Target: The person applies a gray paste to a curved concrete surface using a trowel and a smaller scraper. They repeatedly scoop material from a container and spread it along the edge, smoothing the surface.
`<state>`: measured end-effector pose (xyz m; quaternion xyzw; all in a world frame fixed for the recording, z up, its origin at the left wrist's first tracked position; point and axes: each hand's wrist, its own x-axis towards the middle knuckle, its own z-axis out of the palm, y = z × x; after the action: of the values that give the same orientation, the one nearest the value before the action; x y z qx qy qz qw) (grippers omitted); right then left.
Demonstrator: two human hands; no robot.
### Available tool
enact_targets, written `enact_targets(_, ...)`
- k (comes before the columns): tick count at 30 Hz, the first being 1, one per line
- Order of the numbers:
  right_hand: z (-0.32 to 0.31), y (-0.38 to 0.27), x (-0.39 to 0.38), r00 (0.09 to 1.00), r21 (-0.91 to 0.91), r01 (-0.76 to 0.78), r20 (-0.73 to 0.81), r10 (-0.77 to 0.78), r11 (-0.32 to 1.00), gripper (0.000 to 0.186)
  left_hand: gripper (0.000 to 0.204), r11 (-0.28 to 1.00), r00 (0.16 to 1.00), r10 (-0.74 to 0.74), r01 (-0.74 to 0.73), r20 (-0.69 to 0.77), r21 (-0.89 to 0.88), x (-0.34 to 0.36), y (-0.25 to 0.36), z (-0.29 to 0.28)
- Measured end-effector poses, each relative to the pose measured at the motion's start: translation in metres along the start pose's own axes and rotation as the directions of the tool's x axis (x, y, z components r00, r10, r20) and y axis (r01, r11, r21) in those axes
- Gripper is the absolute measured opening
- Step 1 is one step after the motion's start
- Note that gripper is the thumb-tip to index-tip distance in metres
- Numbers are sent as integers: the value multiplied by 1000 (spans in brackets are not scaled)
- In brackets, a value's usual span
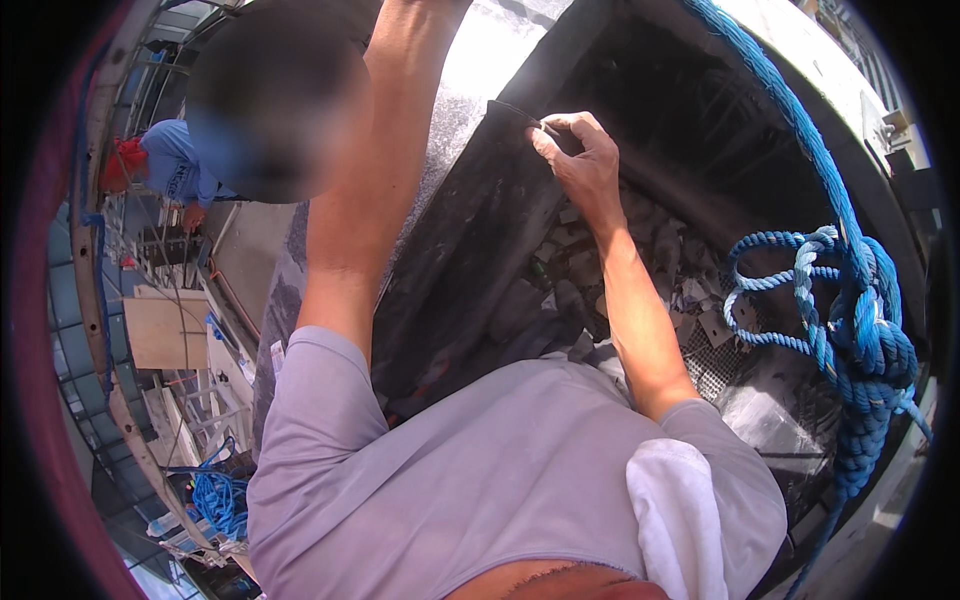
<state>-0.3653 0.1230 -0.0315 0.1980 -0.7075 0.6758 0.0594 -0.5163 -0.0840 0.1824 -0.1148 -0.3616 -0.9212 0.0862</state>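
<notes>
My right hand (585, 165) is closed in a pinch, thumb against fingers. Between them is the edge of a thin dark flap (513, 112), at the top of a dark slanting wall (460, 225). I cannot tell whether the flap is loose or part of the wall. My left arm (355, 230) stretches up to the far edge of the view, which cuts off the hand. Below my right hand, broken scraps and rubble (570, 290) lie in the shadowed hollow of a large dark container.
A thick blue rope (800, 110) hangs at the right, tied in a bulky knot (870, 340). At the left are a person in blue (170, 155), a wooden board (165, 333) and a blue rope heap (220, 500). A white cloth (675, 515) lies over my right shoulder.
</notes>
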Motion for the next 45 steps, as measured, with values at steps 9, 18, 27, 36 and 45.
enact_targets(9, -3, 5, 12, 997, 63, -78, -23, 79, 995, 24, 25, 993, 999, 32, -32, 8, 111, -6, -2, 0)
enact_targets(18, -2, 14, 21, 984, 43, -163, -59, 166, 986, 32, 29, 989, 997, 22, -33, 77, 141, -9, -5, -1)
enact_targets(27, -1, 24, 25, 934, 75, -351, -40, 354, 934, 35, 32, 996, 998, -9, 4, 56, 85, -5, 0, -6)
enact_targets(36, -4, 33, 6, 893, 114, -422, -119, 434, 899, 28, 28, 999, 998, -20, 18, 65, 36, -3, 3, -7)
enact_targets(45, -11, 20, 42, 982, 3, -55, -178, 55, 998, 34, 30, 992, 997, 11, -21, 77, 127, -9, 1, -6)
